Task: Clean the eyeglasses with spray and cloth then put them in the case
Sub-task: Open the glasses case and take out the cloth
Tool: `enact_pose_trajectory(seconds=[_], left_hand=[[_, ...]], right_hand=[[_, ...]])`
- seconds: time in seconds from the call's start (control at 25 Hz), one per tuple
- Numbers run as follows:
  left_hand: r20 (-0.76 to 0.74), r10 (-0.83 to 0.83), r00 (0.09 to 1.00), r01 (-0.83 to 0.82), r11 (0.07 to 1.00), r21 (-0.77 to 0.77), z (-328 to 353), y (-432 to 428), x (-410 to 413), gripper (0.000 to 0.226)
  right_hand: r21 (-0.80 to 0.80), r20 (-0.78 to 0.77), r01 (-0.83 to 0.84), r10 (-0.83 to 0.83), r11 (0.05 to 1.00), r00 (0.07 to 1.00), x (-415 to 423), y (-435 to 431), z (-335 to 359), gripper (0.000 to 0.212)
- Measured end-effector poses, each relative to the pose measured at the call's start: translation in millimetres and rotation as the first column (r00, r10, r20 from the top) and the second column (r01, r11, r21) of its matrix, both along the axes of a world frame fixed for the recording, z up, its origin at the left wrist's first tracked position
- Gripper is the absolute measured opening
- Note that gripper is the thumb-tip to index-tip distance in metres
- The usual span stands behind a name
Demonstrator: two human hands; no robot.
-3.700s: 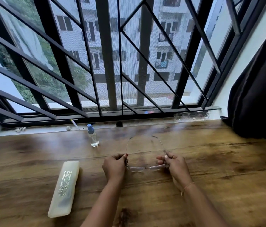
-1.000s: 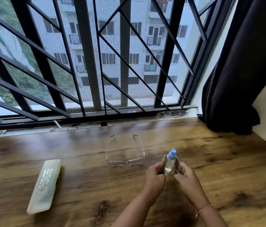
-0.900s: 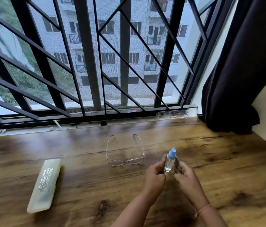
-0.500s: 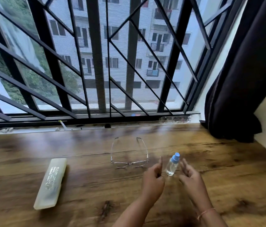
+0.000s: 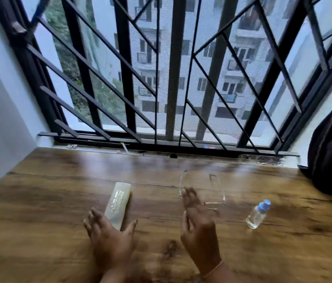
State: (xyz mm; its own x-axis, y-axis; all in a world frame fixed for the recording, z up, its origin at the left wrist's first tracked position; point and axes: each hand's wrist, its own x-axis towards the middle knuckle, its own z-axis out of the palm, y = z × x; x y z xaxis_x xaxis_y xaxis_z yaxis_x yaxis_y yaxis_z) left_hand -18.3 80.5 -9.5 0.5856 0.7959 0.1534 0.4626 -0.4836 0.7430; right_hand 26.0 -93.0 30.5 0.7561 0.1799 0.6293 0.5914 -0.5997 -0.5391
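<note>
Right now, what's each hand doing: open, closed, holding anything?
Left hand: open, holding nothing, at the case.
Right hand: open, holding nothing, by the eyeglasses.

the table (image 5: 242,252) was glossy wood grain. the case (image 5: 118,203) looked matt, cloudy plastic. the spray bottle (image 5: 257,216) was clear plastic.

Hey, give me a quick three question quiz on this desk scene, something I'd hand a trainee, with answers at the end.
1. True or false: the spray bottle stands on the table, with neither hand on it.
2. Which thing is nearest the left hand? A case, B spray bottle, C curtain.
3. Fill in: the right hand, fingers open, partly covers the ____ in this view.
Key: 1 true; 2 A; 3 eyeglasses.
</note>
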Motion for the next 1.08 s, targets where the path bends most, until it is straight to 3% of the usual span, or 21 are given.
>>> enact_pose_trajectory(seconds=[0.2, 0.36, 0.44, 0.52, 0.6, 0.68, 0.76, 0.88, 1.08], left_hand=[[0.01, -0.024, 1.0, 0.024, 0.998, -0.054, -5, 15, -6, 0.097], [0.113, -0.033, 0.993, 0.04, 0.997, -0.066, -6, 25, -10, 0.083], [0.179, -0.145, 0.973, 0.165, 0.981, -0.101, -5, 22, -16, 0.089], [0.302, -0.379, 0.875, 0.442, 0.879, -0.18, 3, 9, -23, 0.1], [0.395, -0.577, 0.714, 0.697, 0.64, -0.323, 8, -8, -23, 0.108], [0.439, -0.687, 0.579, 0.808, 0.408, -0.425, 6, -24, -15, 0.112], [0.433, -0.755, 0.493, 0.843, 0.291, -0.452, -3, -34, -5, 0.11], [0.396, -0.804, 0.444, 0.853, 0.245, -0.461, -15, -44, 3, 0.107], [0.306, -0.864, 0.399, 0.869, 0.25, -0.426, -26, -48, 12, 0.106]], right_hand=[[-0.087, -0.023, -0.147, 0.145, 0.985, 0.989, -17, 20, -21, 0.057], [-0.077, -0.019, -0.127, 0.126, 0.989, 0.992, -24, 7, -22, 0.059], [-0.044, 0.004, -0.096, 0.096, 0.994, 0.995, -28, -5, -17, 0.064], [-0.017, 0.029, -0.045, 0.046, 0.999, 0.999, -31, -23, -11, 0.063], [-0.008, 0.053, 0.017, -0.017, 1.0, 0.998, -34, -45, -11, 0.062], [-0.036, 0.057, 0.08, -0.077, 0.996, 0.995, -39, -69, -18, 0.065], [-0.048, 0.015, 0.089, -0.088, 0.995, 0.996, -44, -88, -30, 0.072], [-0.069, -0.048, 0.063, -0.067, 0.996, 0.997, -48, -104, -50, 0.069], [-0.101, -0.091, 0.067, -0.076, 0.993, 0.993, -44, -115, -76, 0.055]])
